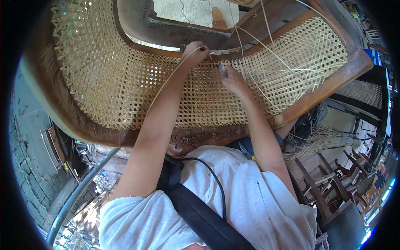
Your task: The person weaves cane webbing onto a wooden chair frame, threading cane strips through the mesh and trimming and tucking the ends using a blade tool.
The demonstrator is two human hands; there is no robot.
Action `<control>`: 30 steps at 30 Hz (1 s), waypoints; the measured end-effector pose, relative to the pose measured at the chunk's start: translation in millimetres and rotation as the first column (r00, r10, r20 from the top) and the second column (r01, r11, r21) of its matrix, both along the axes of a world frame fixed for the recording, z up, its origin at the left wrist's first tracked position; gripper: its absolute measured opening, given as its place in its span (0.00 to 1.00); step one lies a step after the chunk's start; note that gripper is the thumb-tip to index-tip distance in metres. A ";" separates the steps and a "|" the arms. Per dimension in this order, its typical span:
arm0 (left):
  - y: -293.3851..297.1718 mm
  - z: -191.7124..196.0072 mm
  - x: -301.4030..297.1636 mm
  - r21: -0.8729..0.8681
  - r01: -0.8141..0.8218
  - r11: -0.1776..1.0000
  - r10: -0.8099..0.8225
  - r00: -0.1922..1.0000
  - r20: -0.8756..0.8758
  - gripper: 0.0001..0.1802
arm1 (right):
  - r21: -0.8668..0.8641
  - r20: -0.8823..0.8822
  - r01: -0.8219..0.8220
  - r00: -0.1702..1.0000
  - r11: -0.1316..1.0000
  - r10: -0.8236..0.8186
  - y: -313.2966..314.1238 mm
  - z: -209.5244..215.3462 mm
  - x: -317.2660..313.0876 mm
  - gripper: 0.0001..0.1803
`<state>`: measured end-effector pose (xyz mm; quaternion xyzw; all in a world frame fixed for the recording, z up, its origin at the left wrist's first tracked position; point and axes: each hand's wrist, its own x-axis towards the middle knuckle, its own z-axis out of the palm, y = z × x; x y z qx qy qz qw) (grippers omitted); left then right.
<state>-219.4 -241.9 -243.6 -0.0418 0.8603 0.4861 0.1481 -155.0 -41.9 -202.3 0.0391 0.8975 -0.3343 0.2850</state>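
Holding pale cane strand [168, 78] in left hand [199, 53], fingers curled narrow; trailing from grip back along forearm. Gripping small metallic tool [223, 69] in right hand [234, 80], just right of and below left grip. Under both grips, woven cane panel [208, 98] in wooden frame [189, 139]. Judging strand light, springy, liable to split if bent sharply: best pinched near tip. Judging frame heavy, stiff: best steadied by rim, below both hands.
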 end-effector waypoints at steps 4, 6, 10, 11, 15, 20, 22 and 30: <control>-11.3 -18.7 -9.3 -0.018 0.072 0.997 -0.069 0.992 0.104 0.11 | -0.017 0.031 -0.155 0.987 0.988 0.156 -4.3 0.0 -10.3 0.15; -12.0 -23.7 -13.1 -0.057 0.156 0.986 -0.150 0.984 0.091 0.12 | 0.041 0.020 -0.151 0.988 0.988 0.150 -8.5 -6.8 -20.5 0.14; -12.5 -27.5 -13.7 -0.099 0.199 0.975 -0.195 0.979 0.053 0.12 | 0.132 0.175 -0.305 0.944 0.943 0.280 -26.2 -7.3 -52.5 0.18; -11.5 -25.9 -14.0 -0.083 0.203 0.976 -0.201 0.979 0.032 0.12 | 0.148 0.253 -0.328 0.925 0.933 0.285 -30.1 -1.8 -58.6 0.19; -11.1 -21.5 -7.5 -0.033 0.163 0.986 -0.163 0.987 -0.005 0.12 | 0.224 0.244 -0.359 0.921 0.906 0.305 -41.0 2.5 -56.7 0.22; -11.6 -20.8 -7.5 -0.101 0.260 0.960 -0.262 0.965 -0.015 0.12 | 0.070 0.073 -0.223 0.973 0.972 0.218 -31.0 9.3 -25.6 0.15; -12.6 -21.8 -11.4 -0.113 0.280 0.953 -0.284 0.959 -0.023 0.12 | 0.169 0.082 -0.282 0.959 0.945 0.272 -36.4 10.4 -38.3 0.13; -11.8 -17.0 -14.9 -0.050 0.288 0.956 -0.282 0.954 0.106 0.14 | 0.094 0.364 -0.485 0.830 0.870 0.423 -44.9 18.7 -86.3 0.14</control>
